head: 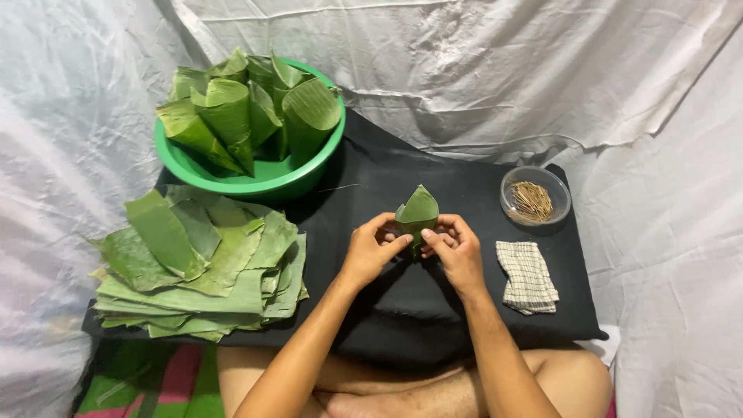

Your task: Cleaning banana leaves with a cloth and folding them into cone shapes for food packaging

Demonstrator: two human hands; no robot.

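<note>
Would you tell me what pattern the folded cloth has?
The folded cloth is cream with dark checks; head view.

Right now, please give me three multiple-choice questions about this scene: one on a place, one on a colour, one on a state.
1. Where is the stack of flat leaves?
A. left of the hands
B. inside the glass bowl
C. on the checked cloth

2. What colour is the basin of leaf cones?
A. red
B. green
C. white

3. How is the folded leaf held?
A. by both hands
B. by one hand
C. by none

Answers: 1 A, it lies on the black cloth's left side. 2 B, its rim is green. 3 A, the left hand and right hand both pinch it.
</note>
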